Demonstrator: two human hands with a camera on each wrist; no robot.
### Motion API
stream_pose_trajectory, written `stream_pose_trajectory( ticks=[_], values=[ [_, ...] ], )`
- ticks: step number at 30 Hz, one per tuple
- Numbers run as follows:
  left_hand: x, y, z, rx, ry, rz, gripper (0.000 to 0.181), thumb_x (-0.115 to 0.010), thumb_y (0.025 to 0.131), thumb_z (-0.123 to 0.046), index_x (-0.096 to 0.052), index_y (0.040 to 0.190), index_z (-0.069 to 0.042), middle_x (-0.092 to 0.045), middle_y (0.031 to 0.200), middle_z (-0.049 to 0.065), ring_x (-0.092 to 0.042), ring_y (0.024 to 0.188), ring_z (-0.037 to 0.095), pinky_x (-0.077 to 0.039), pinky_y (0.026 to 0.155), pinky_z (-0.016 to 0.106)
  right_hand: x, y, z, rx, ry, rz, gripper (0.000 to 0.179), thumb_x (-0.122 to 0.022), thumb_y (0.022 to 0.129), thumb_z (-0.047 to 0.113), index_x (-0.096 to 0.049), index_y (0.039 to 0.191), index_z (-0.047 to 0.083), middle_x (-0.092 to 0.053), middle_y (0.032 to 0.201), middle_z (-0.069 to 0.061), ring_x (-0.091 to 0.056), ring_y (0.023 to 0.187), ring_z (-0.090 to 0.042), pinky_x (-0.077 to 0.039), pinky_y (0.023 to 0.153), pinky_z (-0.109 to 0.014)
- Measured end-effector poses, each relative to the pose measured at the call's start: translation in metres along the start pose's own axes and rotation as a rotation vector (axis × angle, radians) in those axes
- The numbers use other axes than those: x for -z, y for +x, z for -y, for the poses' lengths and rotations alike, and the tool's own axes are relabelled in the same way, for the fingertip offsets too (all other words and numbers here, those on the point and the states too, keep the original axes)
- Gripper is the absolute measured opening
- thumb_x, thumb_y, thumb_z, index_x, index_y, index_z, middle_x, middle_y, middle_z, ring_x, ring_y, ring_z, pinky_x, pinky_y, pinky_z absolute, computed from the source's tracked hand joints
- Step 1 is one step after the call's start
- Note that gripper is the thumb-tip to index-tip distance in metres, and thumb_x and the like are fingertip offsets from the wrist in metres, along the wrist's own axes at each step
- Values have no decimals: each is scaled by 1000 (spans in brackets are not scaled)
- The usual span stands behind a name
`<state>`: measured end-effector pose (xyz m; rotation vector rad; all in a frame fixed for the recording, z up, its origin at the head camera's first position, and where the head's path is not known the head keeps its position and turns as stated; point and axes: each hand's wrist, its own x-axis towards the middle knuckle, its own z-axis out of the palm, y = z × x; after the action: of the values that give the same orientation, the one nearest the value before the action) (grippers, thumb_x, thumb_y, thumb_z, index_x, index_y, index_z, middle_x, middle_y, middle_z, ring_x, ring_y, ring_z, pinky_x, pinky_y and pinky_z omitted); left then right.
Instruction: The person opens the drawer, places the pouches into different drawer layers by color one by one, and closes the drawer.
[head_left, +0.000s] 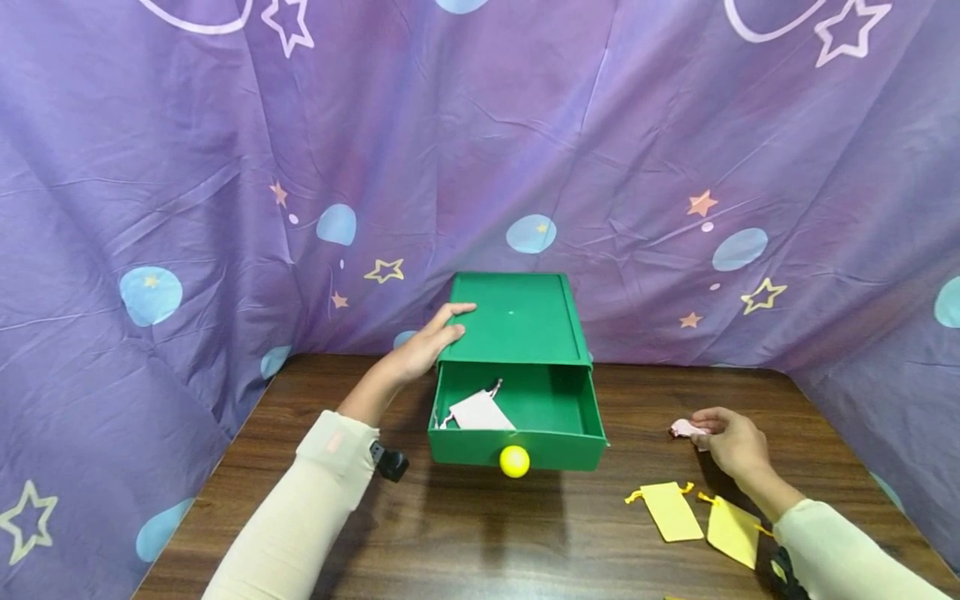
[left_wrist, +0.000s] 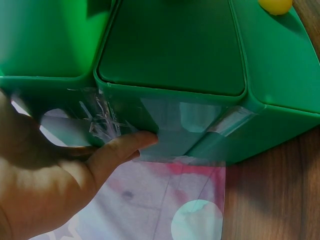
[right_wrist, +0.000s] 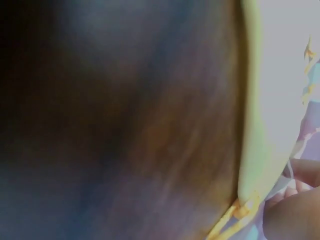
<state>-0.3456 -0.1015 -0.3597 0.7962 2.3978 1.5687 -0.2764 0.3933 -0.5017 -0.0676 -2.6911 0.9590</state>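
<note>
A green box stands at the middle of the table, its drawer pulled out, with a yellow round knob on the front. Inside the drawer, on the left, lies a pale pink drawstring pouch. My left hand rests against the box's left side near its top edge, fingers extended; the left wrist view shows a digit on the taped green side. On the right, my right hand pinches another pale pink pouch low over the table. The right wrist view is largely blurred.
Two yellow drawstring pouches lie on the wooden table, nearer than the right hand and partly beside its forearm. A sliver of something yellow shows at the bottom edge. A purple patterned curtain hangs behind and around the table.
</note>
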Motion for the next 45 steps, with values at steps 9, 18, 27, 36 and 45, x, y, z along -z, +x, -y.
stream_pose_trajectory(
  ticks=[9,18,27,36,45],
  values=[
    [0,0,0,2,-1,-9,51,-37,109,-24,-30,160,-17,-20,168,21,-25,151,42,-21,122,60,1,4,9,-10,70,-2,29,-75,86,-5,-67,113,-12,-76,97,-24,-66,62,-2,-40,66,-14],
    [0,1,0,-2,4,-10,51,-37,109,-24,-31,159,-17,-20,168,20,-24,151,40,-21,122,59,6,3,18,-18,126,-12,30,-75,87,-5,-67,115,-12,-76,99,-25,-66,65,1,-47,60,-13],
    [0,1,-1,-4,4,-3,51,-36,109,-23,-30,160,-16,-20,168,20,-23,152,40,-21,122,59,10,1,27,-26,159,-16,33,-77,87,-3,-67,117,-11,-76,101,-25,-65,65,4,-47,54,-17],
    [-1,1,1,-45,-19,-8,51,-37,109,-20,-31,159,-11,-23,165,21,-26,150,39,-20,123,57,11,-1,43,33,231,-2,31,-75,87,-7,-66,116,-12,-75,99,-26,-66,69,3,-57,60,-21],
    [-1,1,2,-46,-15,-11,51,-37,109,-20,-31,159,-12,-25,165,21,-29,148,39,-22,123,55,12,-5,58,43,266,-4,28,-73,89,-7,-67,116,-12,-74,100,-28,-67,69,0,-57,58,-24]
  ],
)
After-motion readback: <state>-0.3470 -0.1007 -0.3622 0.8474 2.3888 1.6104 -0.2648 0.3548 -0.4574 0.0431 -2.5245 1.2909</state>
